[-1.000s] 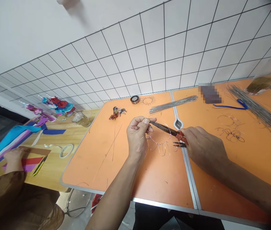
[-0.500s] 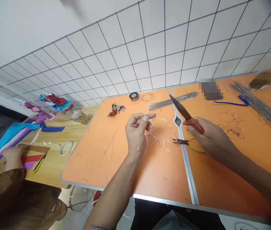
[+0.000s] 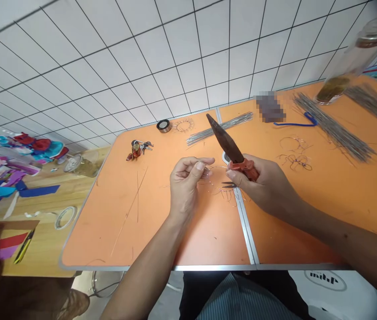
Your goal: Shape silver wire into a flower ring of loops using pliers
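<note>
My left hand (image 3: 188,178) pinches a thin wire ring (image 3: 211,183) between thumb and fingers, above the orange table. Small wire loops hang from the ring's lower edge. My right hand (image 3: 261,182) is closed round the red handles of rusty long-nose pliers (image 3: 226,142), whose dark jaws point up and away to the left. The right thumb is close to the ring's right side; whether it touches the wire I cannot tell. Under my right hand, the dark jaws of a second pair of pliers (image 3: 229,184) show, their handles hidden.
Bundles of straight wire (image 3: 220,129) lie at the back and right. Keys (image 3: 140,149), a tape roll (image 3: 164,126), bent wire pieces (image 3: 295,162) and a blue strip (image 3: 296,124) are on the table. A tall jar (image 3: 351,62) stands right. Leftward, a co-worker's arm rests near a yellow cutter (image 3: 24,246).
My right hand has brought the red-handled pliers left, close to the wire ring and my left hand. The view has turned to the right. The left hand keeps its pinch.
</note>
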A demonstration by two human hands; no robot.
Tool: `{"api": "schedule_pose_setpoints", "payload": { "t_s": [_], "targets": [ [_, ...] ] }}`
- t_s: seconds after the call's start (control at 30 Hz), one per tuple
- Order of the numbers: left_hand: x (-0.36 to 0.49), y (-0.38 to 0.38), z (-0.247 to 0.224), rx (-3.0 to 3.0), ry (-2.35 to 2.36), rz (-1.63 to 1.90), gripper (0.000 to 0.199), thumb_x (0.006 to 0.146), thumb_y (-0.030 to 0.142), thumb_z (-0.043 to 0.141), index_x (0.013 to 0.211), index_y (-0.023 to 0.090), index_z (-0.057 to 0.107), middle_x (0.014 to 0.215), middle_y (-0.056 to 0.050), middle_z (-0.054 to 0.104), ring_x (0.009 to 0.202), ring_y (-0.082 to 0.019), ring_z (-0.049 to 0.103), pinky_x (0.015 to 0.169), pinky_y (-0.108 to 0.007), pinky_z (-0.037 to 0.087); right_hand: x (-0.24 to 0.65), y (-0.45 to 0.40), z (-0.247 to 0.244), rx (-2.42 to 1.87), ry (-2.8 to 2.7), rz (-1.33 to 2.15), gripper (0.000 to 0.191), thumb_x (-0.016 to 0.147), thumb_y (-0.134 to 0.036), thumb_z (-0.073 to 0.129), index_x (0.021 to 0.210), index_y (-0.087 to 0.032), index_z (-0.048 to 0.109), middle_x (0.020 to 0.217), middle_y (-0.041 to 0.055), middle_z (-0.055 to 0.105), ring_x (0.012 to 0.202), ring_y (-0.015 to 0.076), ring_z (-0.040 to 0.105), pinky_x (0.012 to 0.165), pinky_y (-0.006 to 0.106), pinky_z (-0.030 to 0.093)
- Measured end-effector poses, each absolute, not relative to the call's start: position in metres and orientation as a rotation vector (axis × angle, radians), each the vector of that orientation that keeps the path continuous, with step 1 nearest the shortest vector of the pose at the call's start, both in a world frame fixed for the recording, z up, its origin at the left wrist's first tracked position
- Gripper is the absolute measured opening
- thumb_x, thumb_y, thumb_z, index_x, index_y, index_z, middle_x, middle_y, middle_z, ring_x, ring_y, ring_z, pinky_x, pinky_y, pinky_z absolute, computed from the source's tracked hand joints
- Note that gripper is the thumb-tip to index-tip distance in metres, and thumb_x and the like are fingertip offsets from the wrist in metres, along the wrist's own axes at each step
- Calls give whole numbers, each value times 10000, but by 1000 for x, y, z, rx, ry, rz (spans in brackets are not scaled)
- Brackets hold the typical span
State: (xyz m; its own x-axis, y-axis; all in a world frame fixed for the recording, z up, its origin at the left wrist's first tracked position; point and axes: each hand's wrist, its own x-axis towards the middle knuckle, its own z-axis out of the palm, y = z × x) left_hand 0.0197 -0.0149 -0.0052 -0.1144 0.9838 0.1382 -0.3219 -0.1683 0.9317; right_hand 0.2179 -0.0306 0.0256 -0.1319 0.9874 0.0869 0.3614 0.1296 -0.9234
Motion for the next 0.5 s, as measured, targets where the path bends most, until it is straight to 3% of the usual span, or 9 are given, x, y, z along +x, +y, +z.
{"api": "schedule_pose_setpoints", "payload": {
  "t_s": [0.13, 0.33, 0.5],
  "targets": [
    [19, -11, -7, 931, 907, 1480, 389, 770, 453, 1021, 867, 221, 724, 969, -52, 878, 736, -143, 757, 755, -286, 612, 219, -33, 28, -1349, -1695, 869, 172, 983, -394, 679, 914, -240, 710, 688, -36, 587, 635, 148, 507, 627, 309, 402],
    [18, -8, -11, 891, 886, 1460, 385, 744, 444, 1039, 857, 229, 739, 965, -48, 880, 854, -172, 800, 843, -309, 623, 221, -34, 29, -1345, -1724, 840, 176, 981, -387, 690, 874, -246, 685, 717, -17, 626, 689, 168, 576, 652, 310, 437],
    [17, -10, -9, 973, 881, 1474, 344, 783, 449, 1018, 855, 234, 759, 978, -52, 878, 904, -184, 806, 903, -336, 633, 223, -31, 28, -1347, -1609, 976, 161, 963, -388, 713, 883, -253, 676, 670, -36, 567, 612, 147, 475, 575, 298, 389]
  ]
}}
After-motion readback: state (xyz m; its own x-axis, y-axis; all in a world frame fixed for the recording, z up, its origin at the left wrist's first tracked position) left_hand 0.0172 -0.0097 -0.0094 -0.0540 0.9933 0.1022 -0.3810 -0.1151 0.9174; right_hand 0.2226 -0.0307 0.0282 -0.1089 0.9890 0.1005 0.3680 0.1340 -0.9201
